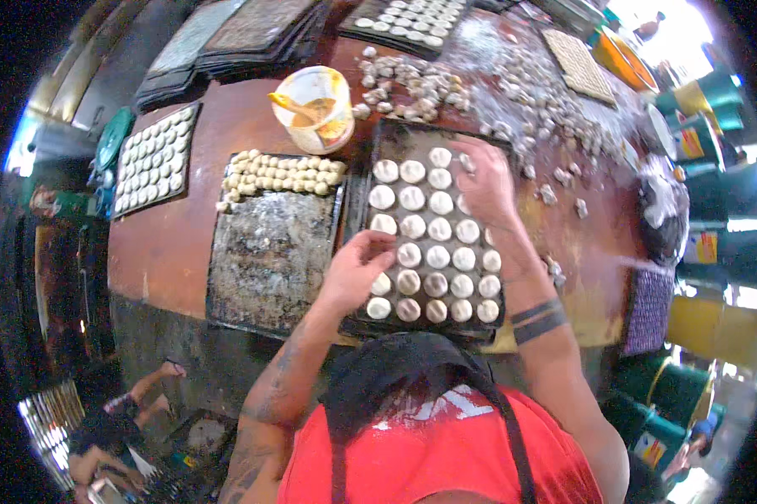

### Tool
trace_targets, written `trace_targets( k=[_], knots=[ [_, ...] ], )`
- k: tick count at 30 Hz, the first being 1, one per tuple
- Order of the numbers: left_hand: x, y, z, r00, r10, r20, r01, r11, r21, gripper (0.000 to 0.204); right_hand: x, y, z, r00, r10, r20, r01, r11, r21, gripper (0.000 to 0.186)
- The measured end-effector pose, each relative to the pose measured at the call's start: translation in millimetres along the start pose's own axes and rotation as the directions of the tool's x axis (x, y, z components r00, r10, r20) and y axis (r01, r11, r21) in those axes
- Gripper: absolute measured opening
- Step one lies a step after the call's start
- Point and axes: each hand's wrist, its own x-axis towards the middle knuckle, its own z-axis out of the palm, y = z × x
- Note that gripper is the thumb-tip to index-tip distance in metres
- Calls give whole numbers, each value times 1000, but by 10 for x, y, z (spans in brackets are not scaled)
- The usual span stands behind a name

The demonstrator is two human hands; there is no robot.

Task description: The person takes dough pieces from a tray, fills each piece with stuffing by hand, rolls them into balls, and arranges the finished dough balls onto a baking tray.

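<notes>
A dark baking tray point(506, 323) lies in front of me, with rows of flat, round pale dough pieces point(440, 228) on it. My right hand point(486, 183) is over the tray's far right part. Its fingers are bent around a small pale dough lump point(466, 163), slightly blurred. At the tray's left edge, my left hand point(355, 267) reaches in among the dough pieces. Its fingers are bent and the thumb stands apart from them. The spot directly under those fingertips is hidden.
Floured dough lumps point(555, 105) lie scattered at the far right. Left of my tray is another tray point(269, 256) with dough balls along its far end. A white bucket point(290, 84) with a yellow handle stands behind. Stacked trays point(257, 38) are at the far left.
</notes>
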Motion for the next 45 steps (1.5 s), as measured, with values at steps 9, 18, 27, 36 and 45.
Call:
trace_targets(
  k=[9, 18, 27, 36, 45],
  knots=[
    [19, -348, 438, 992, -84, 94, 85, 996, -5, 22, -2921, 883, -901, 885, 351, 308, -297, 932, -208, 32],
    [162, -206, 1544, 931, -182, 317, 262, 936, -233, 21, -2110, 32, -930, 900, 382, 210, -433, 839, 331, 32],
    [194, -374, 1182, 951, -282, 124, 306, 817, -489, 30, -2507, 1442, -1181, 988, 144, 47, -100, 851, -515, 34],
    [-17, 76, 1117, 994, -99, -40, 92, 984, -150, 28, -1608, -717, -924, 925, 291, 245, -380, 688, 618, 26],
    [-267, 339, 1142, 989, -144, 20, 140, 912, -386, 30, -1517, -1010, -881, 993, 118, -1, -112, 945, 308, 35]
  ],
)
